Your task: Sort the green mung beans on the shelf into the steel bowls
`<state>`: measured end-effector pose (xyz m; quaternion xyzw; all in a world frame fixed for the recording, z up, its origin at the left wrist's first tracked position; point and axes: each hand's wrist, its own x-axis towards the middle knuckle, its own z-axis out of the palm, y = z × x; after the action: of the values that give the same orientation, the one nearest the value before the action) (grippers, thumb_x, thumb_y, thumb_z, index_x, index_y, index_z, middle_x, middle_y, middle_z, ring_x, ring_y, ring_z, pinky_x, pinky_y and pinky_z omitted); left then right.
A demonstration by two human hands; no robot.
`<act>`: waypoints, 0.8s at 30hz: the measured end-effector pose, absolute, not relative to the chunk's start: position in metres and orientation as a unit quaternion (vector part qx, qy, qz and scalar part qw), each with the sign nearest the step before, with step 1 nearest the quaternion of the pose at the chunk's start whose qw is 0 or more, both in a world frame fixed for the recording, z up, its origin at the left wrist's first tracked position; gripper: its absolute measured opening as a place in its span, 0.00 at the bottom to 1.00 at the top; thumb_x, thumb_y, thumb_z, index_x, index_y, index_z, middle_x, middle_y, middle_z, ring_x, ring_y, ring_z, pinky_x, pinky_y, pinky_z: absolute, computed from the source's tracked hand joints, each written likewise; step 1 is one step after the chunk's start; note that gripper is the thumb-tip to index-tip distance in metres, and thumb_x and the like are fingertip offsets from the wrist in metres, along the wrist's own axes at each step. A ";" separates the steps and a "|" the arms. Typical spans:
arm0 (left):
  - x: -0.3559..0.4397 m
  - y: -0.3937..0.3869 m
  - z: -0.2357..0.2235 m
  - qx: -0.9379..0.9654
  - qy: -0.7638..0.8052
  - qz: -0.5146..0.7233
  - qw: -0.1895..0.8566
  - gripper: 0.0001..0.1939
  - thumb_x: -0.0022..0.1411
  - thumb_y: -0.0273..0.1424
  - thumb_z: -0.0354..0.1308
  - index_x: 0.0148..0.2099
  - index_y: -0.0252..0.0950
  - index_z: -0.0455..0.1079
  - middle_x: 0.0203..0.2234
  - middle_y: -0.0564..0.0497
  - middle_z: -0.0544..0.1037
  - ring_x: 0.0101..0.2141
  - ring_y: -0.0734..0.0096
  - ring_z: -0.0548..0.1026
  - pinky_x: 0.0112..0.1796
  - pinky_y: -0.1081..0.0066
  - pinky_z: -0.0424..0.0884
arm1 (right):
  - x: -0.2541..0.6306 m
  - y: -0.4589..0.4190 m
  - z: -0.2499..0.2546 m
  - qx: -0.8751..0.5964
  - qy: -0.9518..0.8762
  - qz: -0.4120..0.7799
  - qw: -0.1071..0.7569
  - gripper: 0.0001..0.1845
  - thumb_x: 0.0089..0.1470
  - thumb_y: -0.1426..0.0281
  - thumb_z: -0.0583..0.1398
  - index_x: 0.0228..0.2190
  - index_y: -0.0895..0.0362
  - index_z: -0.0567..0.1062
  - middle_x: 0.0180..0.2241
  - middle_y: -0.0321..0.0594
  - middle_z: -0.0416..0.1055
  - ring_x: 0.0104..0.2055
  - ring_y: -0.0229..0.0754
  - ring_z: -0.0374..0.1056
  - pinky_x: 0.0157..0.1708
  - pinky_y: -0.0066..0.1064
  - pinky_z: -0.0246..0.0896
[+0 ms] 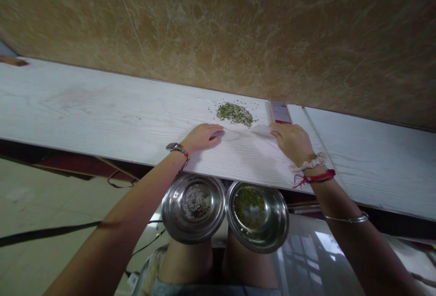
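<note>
A loose pile of small green beans (235, 113), probably mung beans, is spread on a white wood-grain ledge (102, 110). Just below its left side rests my left hand (203, 136), fingers curved and thumb bent in; a greyish patch shows between them, too unclear to name. On the other side, my right hand (293, 140) pinches a thin white piece of paper (261, 130), which points toward the beans. Two steel bowls sit on my lap against the ledge. The left bowl (170, 221) contains white grains (195, 201), the right bowl (277, 216) more green beans (250, 200).
Behind my right hand lies a flat phone-like rectangle (279, 111) with a red lower end. A brown marbled wall (218, 32) rises along the back of the ledge. At the far left is a brown wooden piece (12, 61). A dark strap (51, 232) crosses the lower left.
</note>
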<state>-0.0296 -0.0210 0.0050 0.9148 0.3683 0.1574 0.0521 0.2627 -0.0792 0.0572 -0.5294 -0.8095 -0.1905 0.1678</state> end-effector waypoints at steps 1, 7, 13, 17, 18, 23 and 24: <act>-0.030 -0.021 0.005 0.915 0.368 0.159 0.053 0.18 0.63 0.32 0.48 0.53 0.34 0.69 0.53 0.44 0.74 0.51 0.62 0.73 0.53 0.60 0.66 | 0.263 -0.079 0.057 -0.530 -0.809 -0.191 0.171 0.14 0.56 0.74 0.53 0.38 0.57 0.78 0.32 0.44 0.79 0.35 0.45 0.72 0.35 0.34 0.59; -0.030 -0.020 0.004 0.917 0.362 0.159 0.050 0.18 0.63 0.32 0.48 0.53 0.34 0.69 0.53 0.44 0.74 0.51 0.62 0.73 0.53 0.60 0.66 | 0.259 -0.076 0.056 -0.540 -0.799 -0.203 0.169 0.15 0.56 0.74 0.53 0.39 0.58 0.77 0.32 0.45 0.79 0.34 0.46 0.71 0.35 0.34 0.59; -0.030 -0.021 0.005 0.916 0.369 0.151 0.050 0.19 0.63 0.32 0.49 0.54 0.32 0.68 0.53 0.43 0.74 0.52 0.62 0.73 0.54 0.62 0.66 | 0.254 -0.075 0.058 -0.547 -0.798 -0.202 0.148 0.13 0.56 0.74 0.54 0.38 0.57 0.77 0.31 0.45 0.78 0.34 0.46 0.71 0.34 0.34 0.57; -0.029 -0.021 0.005 0.915 0.370 0.151 0.049 0.19 0.63 0.32 0.49 0.54 0.33 0.69 0.52 0.43 0.75 0.51 0.61 0.73 0.53 0.61 0.67 | 0.253 -0.076 0.061 -0.551 -0.798 -0.200 0.141 0.12 0.56 0.74 0.54 0.38 0.57 0.77 0.31 0.45 0.78 0.33 0.46 0.71 0.33 0.33 0.56; -0.029 -0.021 0.005 0.915 0.371 0.151 0.050 0.19 0.63 0.32 0.49 0.53 0.33 0.69 0.52 0.43 0.75 0.51 0.61 0.74 0.53 0.61 0.67 | 0.253 -0.076 0.061 -0.550 -0.798 -0.202 0.142 0.12 0.56 0.74 0.54 0.38 0.57 0.77 0.31 0.44 0.78 0.33 0.46 0.71 0.33 0.33 0.56; -0.029 -0.021 0.005 0.915 0.370 0.156 0.051 0.18 0.63 0.32 0.48 0.52 0.32 0.70 0.51 0.43 0.75 0.50 0.61 0.74 0.53 0.61 0.68 | 0.250 -0.078 0.064 -0.544 -0.802 -0.203 0.137 0.13 0.57 0.74 0.53 0.38 0.57 0.77 0.31 0.44 0.78 0.34 0.45 0.70 0.33 0.33 0.55; -0.029 -0.021 0.005 0.915 0.369 0.158 0.049 0.18 0.63 0.32 0.48 0.52 0.32 0.70 0.51 0.43 0.75 0.50 0.61 0.74 0.53 0.61 0.68 | 0.249 -0.078 0.064 -0.544 -0.804 -0.201 0.134 0.13 0.57 0.74 0.53 0.39 0.57 0.77 0.31 0.45 0.78 0.34 0.45 0.70 0.33 0.33 0.55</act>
<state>-0.0290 -0.0209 0.0052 0.9147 0.3688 0.1576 0.0494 0.2494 -0.0776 0.0640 -0.5437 -0.8039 -0.2006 0.1338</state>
